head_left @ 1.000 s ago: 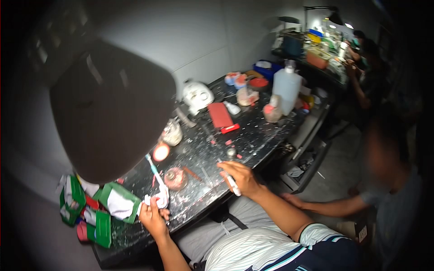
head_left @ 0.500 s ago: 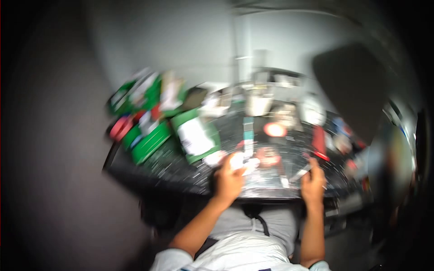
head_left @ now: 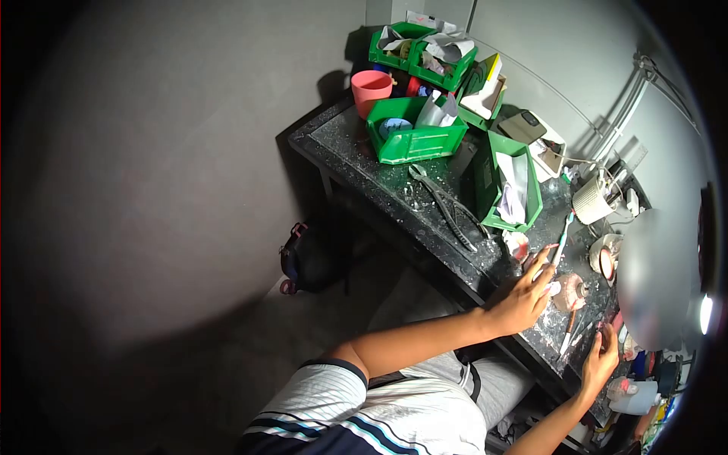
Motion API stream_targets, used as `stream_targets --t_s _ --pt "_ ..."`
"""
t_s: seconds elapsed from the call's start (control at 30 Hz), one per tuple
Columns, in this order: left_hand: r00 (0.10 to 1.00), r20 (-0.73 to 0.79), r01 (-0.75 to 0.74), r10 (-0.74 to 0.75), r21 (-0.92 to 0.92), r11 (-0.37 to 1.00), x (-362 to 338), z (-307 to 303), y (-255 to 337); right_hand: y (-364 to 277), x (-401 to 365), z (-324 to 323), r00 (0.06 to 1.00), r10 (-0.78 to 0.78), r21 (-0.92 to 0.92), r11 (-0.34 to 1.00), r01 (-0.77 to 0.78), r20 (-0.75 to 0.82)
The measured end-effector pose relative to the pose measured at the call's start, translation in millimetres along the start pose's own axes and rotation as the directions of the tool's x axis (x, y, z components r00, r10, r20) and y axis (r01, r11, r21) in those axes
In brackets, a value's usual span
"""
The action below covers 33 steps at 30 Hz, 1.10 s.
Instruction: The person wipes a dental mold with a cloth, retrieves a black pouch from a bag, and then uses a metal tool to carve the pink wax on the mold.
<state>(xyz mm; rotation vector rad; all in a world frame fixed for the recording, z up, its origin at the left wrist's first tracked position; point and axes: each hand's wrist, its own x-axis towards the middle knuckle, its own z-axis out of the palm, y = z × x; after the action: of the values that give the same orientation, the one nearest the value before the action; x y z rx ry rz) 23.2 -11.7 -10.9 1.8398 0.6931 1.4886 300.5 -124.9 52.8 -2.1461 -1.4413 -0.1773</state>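
My left hand (head_left: pixel 522 302) reaches over the near edge of the dark table (head_left: pixel 379 186), fingers spread. Its fingertips are beside a toothbrush (head_left: pixel 563 239) and a red-and-white dental piece (head_left: pixel 516 246). A pinkish mould-like piece (head_left: pixel 569 294) sits just right of that hand. Farther right, my right hand (head_left: pixel 599 358) is raised at the table edge, fingers curled towards the thumb round something small that I cannot make out. Between the hands lies a thin brown-handled tool (head_left: pixel 569 331).
Green bins (head_left: pixel 417 144) with papers stand at the back left, beside a pink cup (head_left: pixel 371 89). Large pliers (head_left: pixel 446 205) lie in front. A phone (head_left: pixel 523 126), a white basket (head_left: pixel 593 201) and a plastic bottle (head_left: pixel 635 397) are also there. A black bag (head_left: pixel 307 258) rests below.
The view has swung to the left and sharpened, so the table now appears at the right. My left hand's fingers are now spread, without the bright white thing that was at them.
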Motion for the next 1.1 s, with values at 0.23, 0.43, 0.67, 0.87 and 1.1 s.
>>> stream_targets --t_s 0.23,0.43,0.67,0.87,1.1 --pt "0.958 -0.078 -0.263 0.275 0.137 0.955 -51.5 -110.6 7.5 -26.0 -42.7 -19.1 0.978 0.088 0.525 0.832 -0.177 0.190" --pt "0.588 -0.799 0.601 0.128 0.537 0.592 -163.7 -312.5 -193.5 -84.6 -74.1 -45.3 0.543 -0.225 0.486 0.775 -0.403 0.809" --pt "0.167 -0.708 0.846 -0.686 0.460 -0.269 -265.0 -391.7 -298.7 -172.3 -72.3 14.1 0.111 -0.347 0.364 0.884 -0.292 0.931" --pt "0.204 -0.430 0.725 -0.879 0.670 -0.160 -281.5 -346.0 -296.0 -201.0 -88.0 82.0 0.104 -0.451 0.463 0.873 -0.155 0.886" --pt "0.704 0.146 0.206 -0.695 0.894 0.397 -215.3 -363.9 -76.5 -291.3 -107.7 155.0 0.212 -0.701 0.719 0.694 -0.016 0.681"
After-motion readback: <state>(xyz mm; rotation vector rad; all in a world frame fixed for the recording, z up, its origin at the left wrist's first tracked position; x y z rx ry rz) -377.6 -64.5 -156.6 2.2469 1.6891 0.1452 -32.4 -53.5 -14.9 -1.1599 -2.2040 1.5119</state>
